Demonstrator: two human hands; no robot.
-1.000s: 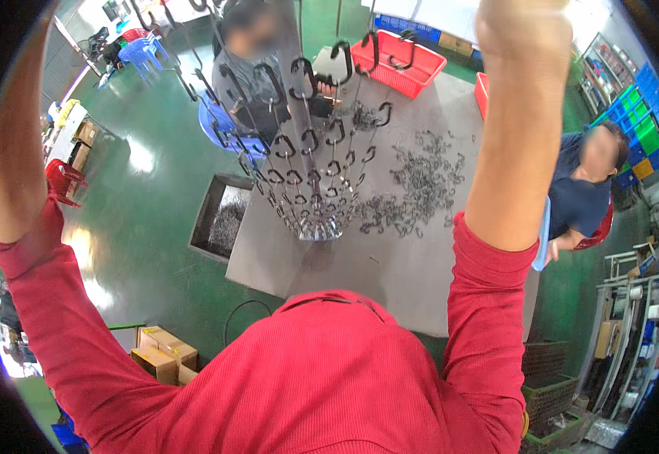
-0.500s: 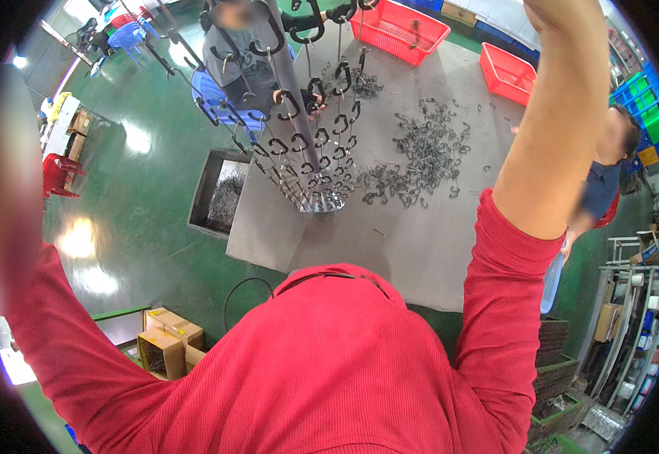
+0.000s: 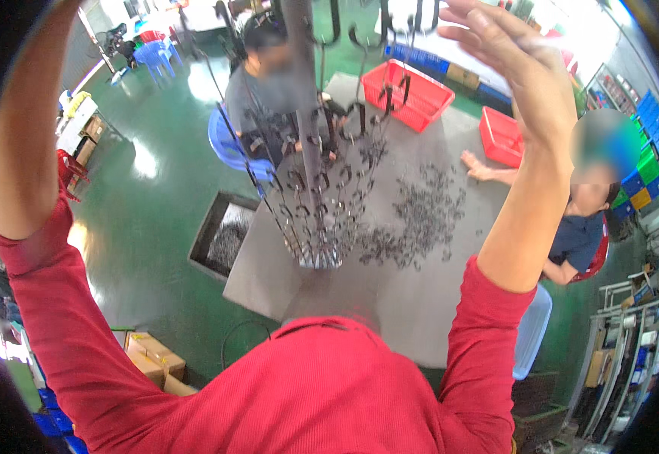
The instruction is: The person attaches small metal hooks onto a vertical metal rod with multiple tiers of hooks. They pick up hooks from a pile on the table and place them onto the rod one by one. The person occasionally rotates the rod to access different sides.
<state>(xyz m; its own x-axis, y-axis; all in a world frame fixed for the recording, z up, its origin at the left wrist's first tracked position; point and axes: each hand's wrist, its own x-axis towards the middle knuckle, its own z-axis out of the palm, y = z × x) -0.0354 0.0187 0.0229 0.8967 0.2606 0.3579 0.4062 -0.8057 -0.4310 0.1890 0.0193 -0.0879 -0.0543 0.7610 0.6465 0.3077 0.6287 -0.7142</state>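
A tall rack with a grey central pole (image 3: 308, 129) stands at the table, hung all round with wire hooks bearing black C-shaped clips (image 3: 355, 119). My right hand (image 3: 522, 72) is raised at the upper right, just right of the rack's top clips. Its fingers stretch toward the rack, spread apart, and I see nothing in them. My left forearm (image 3: 26, 129) rises along the left side, and its hand is beyond the upper edge. A loose pile of dark clips (image 3: 428, 208) lies on the grey table (image 3: 412, 303) beside the rack's base.
Two red baskets (image 3: 409, 94) stand along the table's far side. One person (image 3: 265, 98) sits behind the rack; another (image 3: 579, 234) sits at the right, a hand on the table. A dark bin (image 3: 227, 234) holds small parts at the left. Cardboard boxes (image 3: 155, 356) stand lower left.
The view has shifted, so the rack and table appear lower. My right hand has come into view with fingers spread. The person at the right now has an arm reaching over the table.
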